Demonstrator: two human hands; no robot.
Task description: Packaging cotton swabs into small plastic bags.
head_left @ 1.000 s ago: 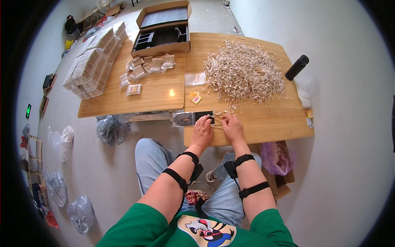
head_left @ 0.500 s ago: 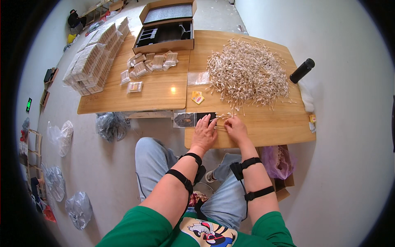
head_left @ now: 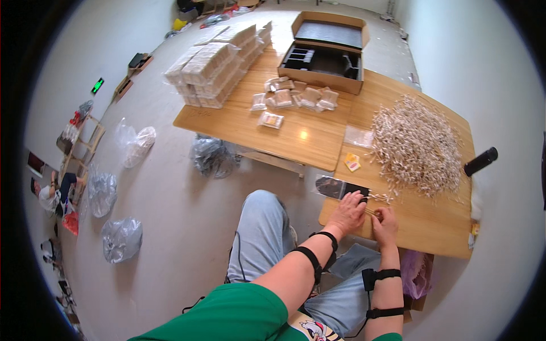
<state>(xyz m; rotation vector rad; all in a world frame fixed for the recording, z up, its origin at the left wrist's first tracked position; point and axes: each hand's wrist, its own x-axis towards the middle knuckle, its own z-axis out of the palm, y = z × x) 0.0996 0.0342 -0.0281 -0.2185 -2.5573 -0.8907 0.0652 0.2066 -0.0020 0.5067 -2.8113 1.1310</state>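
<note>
My left hand [head_left: 348, 214] lies palm down with its fingers stretched over the near edge of a black sheet [head_left: 355, 188] and its clear plastic sleeve [head_left: 330, 186]. Close by on the right, my right hand [head_left: 385, 225] pinches a few cotton swabs, whose thin sticks [head_left: 371, 212] run toward the left fingertips. Several loose cotton swabs [head_left: 382, 198] lie just beyond both hands. A big heap of cotton swabs [head_left: 418, 149] covers the table behind them. A small yellow and white card [head_left: 352, 162] and a flat clear bag [head_left: 358, 136] are left of the heap.
Filled swab packets [head_left: 310, 98] lie before an open cardboard box [head_left: 321, 82]. Wrapped bundles [head_left: 207, 68] are stacked at the table's far left. A black cylinder [head_left: 481, 162] stands by the right edge. Plastic bags [head_left: 122, 240] sit on the floor; another person [head_left: 51, 196] is far left.
The view has swung left, so the table and both hands appear farther right and lower. My hands keep nearly the same places beside the black sheet, the right one still pinching swabs.
</note>
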